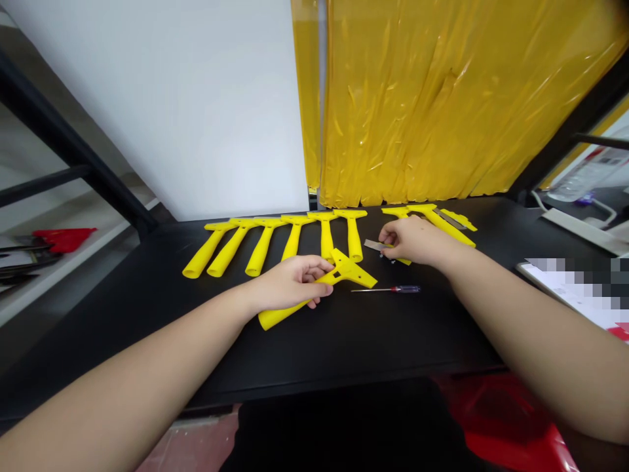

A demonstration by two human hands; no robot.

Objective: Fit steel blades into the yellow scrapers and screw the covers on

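My left hand (289,283) is closed around a yellow scraper handle (352,273), tilted with its flared, holed head toward the right. Farther right, my right hand (413,239) pinches a thin flat metal blade (373,245) between thumb and fingers. Small screws (386,259) lie on the black tabletop just under that blade. Between the hands and nearer to me rests a screwdriver (407,289) with its shaft pointing left. Part of another yellow handle (452,234) shows behind my right hand, beside metal strips (449,219) and a yellow cover piece (459,219).
Several yellow scraper handles (268,244) lie in a row along the back of the black table (314,360). Behind stand a white panel (196,105) and yellow plastic sheeting (442,105). Black frame posts rise at both sides. Papers (560,292) lie at the right.
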